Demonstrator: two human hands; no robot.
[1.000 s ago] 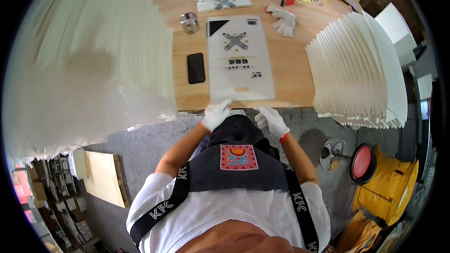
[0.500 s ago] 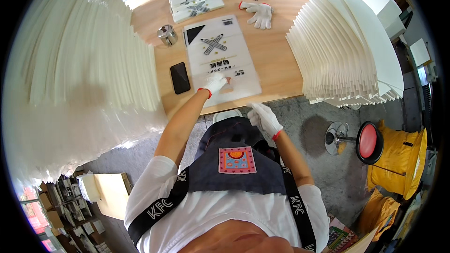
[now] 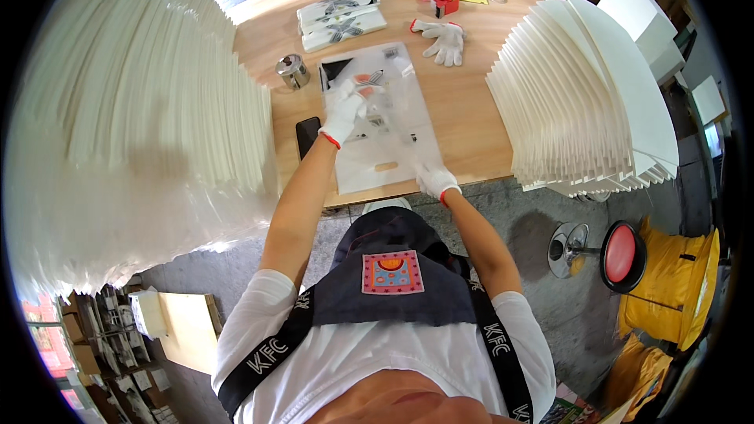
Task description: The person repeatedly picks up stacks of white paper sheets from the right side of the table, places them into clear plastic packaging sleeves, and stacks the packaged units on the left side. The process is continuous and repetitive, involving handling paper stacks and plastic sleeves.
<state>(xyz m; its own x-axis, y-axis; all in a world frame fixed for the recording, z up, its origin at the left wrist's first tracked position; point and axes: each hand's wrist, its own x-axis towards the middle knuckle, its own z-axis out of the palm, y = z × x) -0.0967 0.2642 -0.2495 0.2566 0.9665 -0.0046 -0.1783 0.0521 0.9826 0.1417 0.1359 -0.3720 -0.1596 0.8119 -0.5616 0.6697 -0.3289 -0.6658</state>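
Observation:
A stack of clear plastic bags (image 3: 361, 177), printed with black pencils and with a handle slot at the near end, lies flat on the table. My left hand (image 3: 345, 112), in a white glove with bare fingertips, is over its middle. The fingers are closed on the top bag, whose film looks lifted and creased, hiding part of the print. At the near right corner my gloved right hand (image 3: 437, 182) pinches the bag's edge. A black phone (image 3: 307, 135) lies partly behind my left wrist, and a shiny metal canister (image 3: 292, 71) stands just beyond it.
Tall sheaves of white sheets stand at the left (image 3: 149, 110) and right (image 3: 561, 94). Farther back on the table (image 3: 471, 126) are folded printed bags (image 3: 342, 22), a spare glove (image 3: 444, 42) and a red tape dispenser (image 3: 444, 5). A red-seated stool (image 3: 622, 257) stands right of me.
My left hand has moved away from me across the bag, lifting its film. My right hand has come up from beside the table's edge onto the bag's near right corner. The view has shifted slightly.

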